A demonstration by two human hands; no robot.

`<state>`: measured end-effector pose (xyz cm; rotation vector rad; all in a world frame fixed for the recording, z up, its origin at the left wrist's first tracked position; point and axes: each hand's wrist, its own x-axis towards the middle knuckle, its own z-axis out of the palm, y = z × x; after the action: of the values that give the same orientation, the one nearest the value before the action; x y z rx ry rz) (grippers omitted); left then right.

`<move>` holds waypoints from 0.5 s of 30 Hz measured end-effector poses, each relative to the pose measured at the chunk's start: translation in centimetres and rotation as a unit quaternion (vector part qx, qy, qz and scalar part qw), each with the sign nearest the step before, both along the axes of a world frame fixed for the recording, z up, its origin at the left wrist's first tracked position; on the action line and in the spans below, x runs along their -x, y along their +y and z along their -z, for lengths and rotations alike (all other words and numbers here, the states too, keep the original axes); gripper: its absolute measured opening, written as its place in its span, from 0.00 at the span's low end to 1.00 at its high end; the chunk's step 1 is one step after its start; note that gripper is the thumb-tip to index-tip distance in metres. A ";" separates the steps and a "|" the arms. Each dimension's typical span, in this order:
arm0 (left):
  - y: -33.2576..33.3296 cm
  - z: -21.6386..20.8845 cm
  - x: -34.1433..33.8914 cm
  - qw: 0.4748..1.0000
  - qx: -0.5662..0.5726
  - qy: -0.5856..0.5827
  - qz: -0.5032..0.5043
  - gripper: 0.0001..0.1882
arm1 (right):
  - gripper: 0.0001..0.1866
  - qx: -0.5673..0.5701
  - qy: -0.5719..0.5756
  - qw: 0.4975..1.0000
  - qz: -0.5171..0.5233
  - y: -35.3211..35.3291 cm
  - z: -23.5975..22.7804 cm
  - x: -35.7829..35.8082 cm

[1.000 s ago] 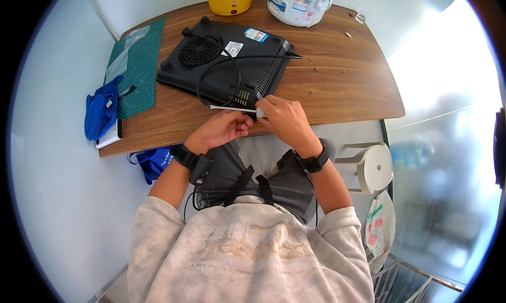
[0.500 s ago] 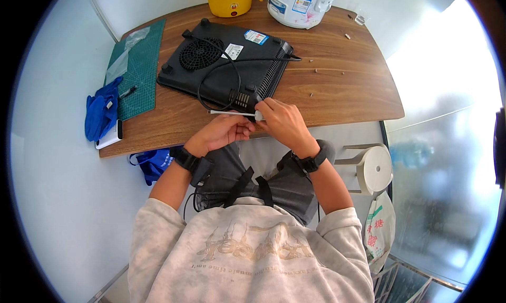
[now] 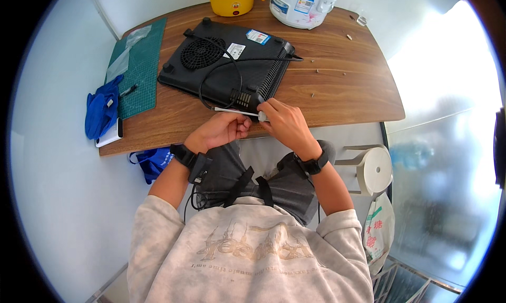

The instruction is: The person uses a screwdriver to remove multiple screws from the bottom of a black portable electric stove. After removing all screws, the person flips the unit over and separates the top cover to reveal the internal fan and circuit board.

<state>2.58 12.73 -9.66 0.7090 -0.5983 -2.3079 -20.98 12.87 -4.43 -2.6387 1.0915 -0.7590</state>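
My right hand (image 3: pixel 286 122) is closed round the pale handle of a screwdriver (image 3: pixel 234 111) at the table's front edge. Its shaft points left, across and just above my left hand (image 3: pixel 219 132). That hand's fingers are curled in, thumb against fingertips; whether something small is in them, I cannot make out. Just beyond both hands, a black induction cooker (image 3: pixel 182 84) lies upside down, its round fan grille, feet and stickers facing up. The black power cord (image 3: pixel 241 76) loops over its underside. Several small screws (image 3: pixel 317 71) lie scattered on the table to its right.
On the wooden table (image 3: pixel 358 97) a green cutting mat (image 3: pixel 142 76) lies at the left, with a blue cloth bag (image 3: pixel 100 116) and clear plastic. A yellow pot (image 3: pixel 230 3) and white rice cooker (image 3: pixel 298 10) stand at the back. A white stool (image 3: pixel 377 170) is right of my legs.
The screwdriver and my right hand have shifted very slightly, and my left fingers have curled in more. The cooker has stayed in place on the table.
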 end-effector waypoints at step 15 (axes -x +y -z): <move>0.1 0.2 0.3 1.000 0.004 -0.012 -0.017 0.06 | 0.17 -0.016 -0.013 1.000 0.013 -0.6 0.1 -0.8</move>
<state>2.32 12.85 -9.85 0.7395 -0.6023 -2.2680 -20.17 12.26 -4.58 -2.5849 1.1235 -0.7719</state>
